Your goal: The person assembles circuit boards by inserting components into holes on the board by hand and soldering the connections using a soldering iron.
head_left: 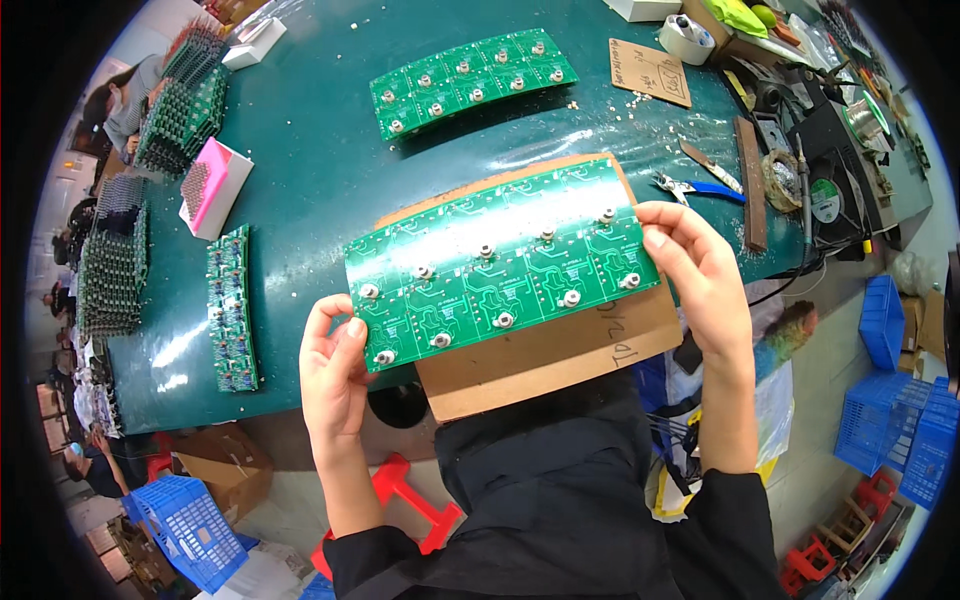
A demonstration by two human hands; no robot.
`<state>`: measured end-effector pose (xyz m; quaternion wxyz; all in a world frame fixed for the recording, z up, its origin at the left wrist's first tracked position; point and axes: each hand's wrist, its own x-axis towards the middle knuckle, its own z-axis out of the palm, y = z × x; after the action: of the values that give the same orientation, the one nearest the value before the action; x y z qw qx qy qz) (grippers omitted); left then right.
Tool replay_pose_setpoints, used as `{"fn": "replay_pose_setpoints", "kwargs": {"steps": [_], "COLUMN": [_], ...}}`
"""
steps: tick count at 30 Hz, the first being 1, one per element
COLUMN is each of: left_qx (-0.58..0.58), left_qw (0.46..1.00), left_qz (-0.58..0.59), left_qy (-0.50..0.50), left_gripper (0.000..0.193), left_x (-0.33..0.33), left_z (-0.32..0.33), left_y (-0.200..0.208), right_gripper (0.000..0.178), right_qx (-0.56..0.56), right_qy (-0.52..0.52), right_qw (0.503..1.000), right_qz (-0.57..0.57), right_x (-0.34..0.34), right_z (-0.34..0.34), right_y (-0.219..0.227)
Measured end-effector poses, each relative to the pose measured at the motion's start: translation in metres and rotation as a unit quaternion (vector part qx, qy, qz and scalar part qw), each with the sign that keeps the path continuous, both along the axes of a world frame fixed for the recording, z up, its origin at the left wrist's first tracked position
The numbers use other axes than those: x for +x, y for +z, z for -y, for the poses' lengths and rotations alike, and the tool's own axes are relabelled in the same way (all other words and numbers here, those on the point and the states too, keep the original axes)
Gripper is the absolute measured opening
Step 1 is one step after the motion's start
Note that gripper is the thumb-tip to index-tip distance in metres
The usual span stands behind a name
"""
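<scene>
A green circuit board panel [465, 300] with two rows of small round metal parts is held up between my hands, tilted, with a bright glare across it. My left hand [335, 350] pinches its left end, thumb on the upper face. At the right end, my right hand [695, 265] grips the edge between thumb and fingers. Beneath the panel lies a brown cardboard sheet [550, 375] with handwriting, partly covered and jutting over the table's near edge. Farther back on the table rests a second similar green panel [470, 82].
Side cutters with blue handles [705, 190], a tape roll [687, 40] and a cardboard piece [650, 72] lie right. At left stand a narrow board [232, 310], a pink-and-white box [215, 187] and stacked boards [185, 120]. Red stool [415, 505] and blue crates [190, 530] are below.
</scene>
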<state>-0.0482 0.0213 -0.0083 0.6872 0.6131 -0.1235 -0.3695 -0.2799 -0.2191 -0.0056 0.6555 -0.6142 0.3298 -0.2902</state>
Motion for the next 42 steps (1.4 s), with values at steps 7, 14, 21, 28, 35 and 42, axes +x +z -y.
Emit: {"fn": "replay_pose_setpoints", "kwargs": {"steps": [7,14,21,28,35,42], "left_qx": [-0.039,-0.048,-0.041,-0.048,-0.128,-0.165], "left_qw": [0.998,0.997,0.999,0.998,0.990,0.984], "left_qz": [0.022,0.035,-0.003,-0.009,-0.041,-0.047], "left_qy": [-0.053,-0.055,-0.022,0.050,0.044,0.047], "left_gripper": [0.024,0.020,0.021,0.019,0.015,0.016], "left_x": [0.018,0.026,0.037,0.066,0.090,0.097], "left_z": [-0.010,-0.009,0.005,-0.001,-0.002,-0.008], "left_y": [0.003,0.009,0.012,0.011,0.006,0.005], "right_gripper": [0.035,0.034,0.043,0.088,0.057,0.034], "right_qx": [0.033,0.076,0.069,-0.254,-0.611,-0.426], "right_qy": [0.070,0.088,0.099,0.297,0.177,0.006], "right_qw": [0.995,0.985,0.988,0.912,0.746,0.904], "right_qz": [-0.067,-0.128,-0.097,-0.126,-0.195,0.041], "right_x": [0.022,0.040,0.022,-0.064,-0.077,-0.103], "right_z": [0.028,0.035,0.055,0.038,-0.002,0.025], "right_y": [0.012,0.026,0.030,0.006,-0.029,0.017]}}
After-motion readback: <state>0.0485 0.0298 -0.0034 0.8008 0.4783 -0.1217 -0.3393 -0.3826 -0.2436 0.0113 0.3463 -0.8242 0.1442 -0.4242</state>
